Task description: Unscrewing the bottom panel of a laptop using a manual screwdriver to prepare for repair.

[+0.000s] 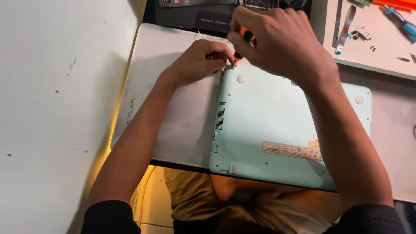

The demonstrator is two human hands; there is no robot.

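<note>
Mint-green plastic fills the middle of your head view: a laptop (286,125) lies upside down on a pale grey work mat (173,108), its underside facing you, with a round rubber foot (241,79) near the top left corner and a ribbed vent (220,115) down its left edge. Your right hand (277,37) is clenched around a small screwdriver (242,41) with an orange and black handle, held nearly upright, its tip set down at the top left corner of the laptop. Your left hand (199,60) rests on the mat just beside that corner, fingers curled and pinched together right at the screwdriver's tip; you cannot tell whether they hold anything small between them. Both forearms reach up from the bottom of the picture, in dark sleeves. A label strip (291,151) sits near the laptop's lower edge. Above the mat lies a black box (203,17). At the upper right, on a white tray (377,60), lie a flat ribbon cable (346,26), a few small metal parts (362,34) and a blue-handled tool (401,19).
</note>
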